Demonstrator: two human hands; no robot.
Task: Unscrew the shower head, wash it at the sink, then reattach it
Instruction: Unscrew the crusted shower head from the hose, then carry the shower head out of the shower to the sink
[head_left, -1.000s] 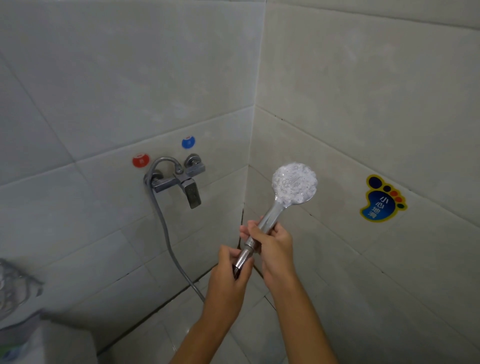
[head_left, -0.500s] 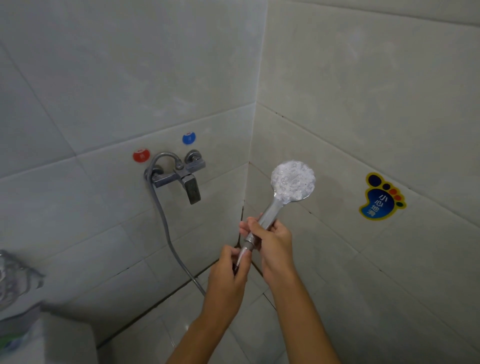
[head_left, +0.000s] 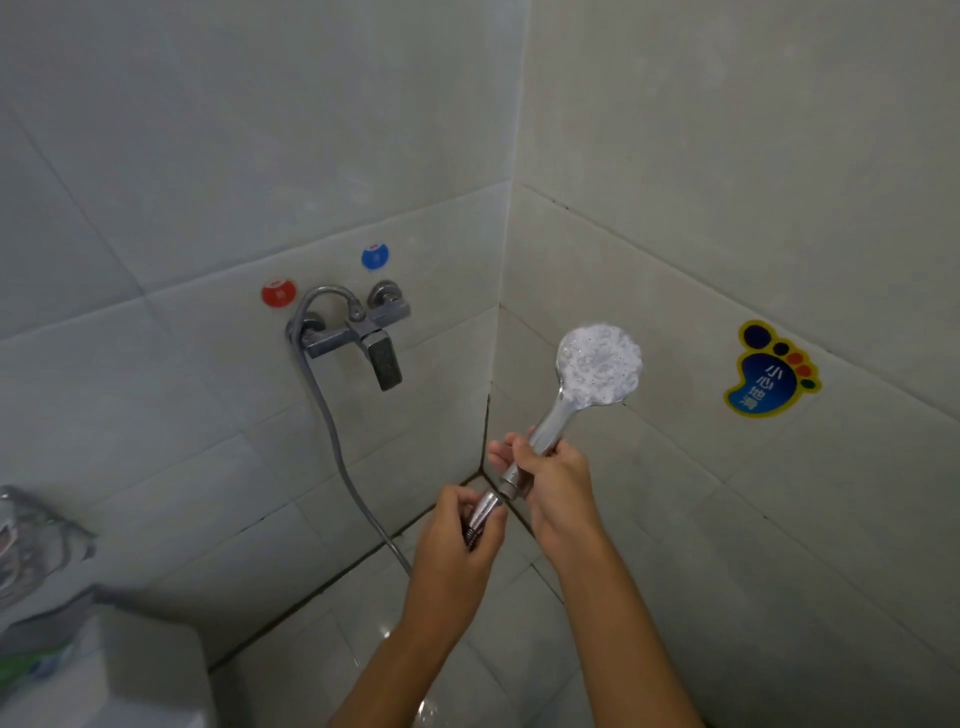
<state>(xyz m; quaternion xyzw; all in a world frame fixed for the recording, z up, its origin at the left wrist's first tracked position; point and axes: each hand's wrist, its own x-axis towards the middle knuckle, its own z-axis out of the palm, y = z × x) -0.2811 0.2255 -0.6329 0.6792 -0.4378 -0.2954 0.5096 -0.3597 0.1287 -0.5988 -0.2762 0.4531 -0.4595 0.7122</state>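
A chrome shower head with a round spray face points up in the tiled corner. My right hand grips its handle just below the face. My left hand pinches the chrome nut at the end of the grey hose, right under the handle. The hose runs up the left wall to the chrome mixer tap. Whether handle and nut are still joined is hidden by my fingers.
Red and blue dot stickers sit above the tap. A blue foot-shaped sticker is on the right wall. A wire rack and a white fixture fill the lower left.
The view drifted slightly, so the tap and stickers sit a little higher in frame. My left hand's fingers shifted on the hose nut; my right hand keeps its hold on the handle.
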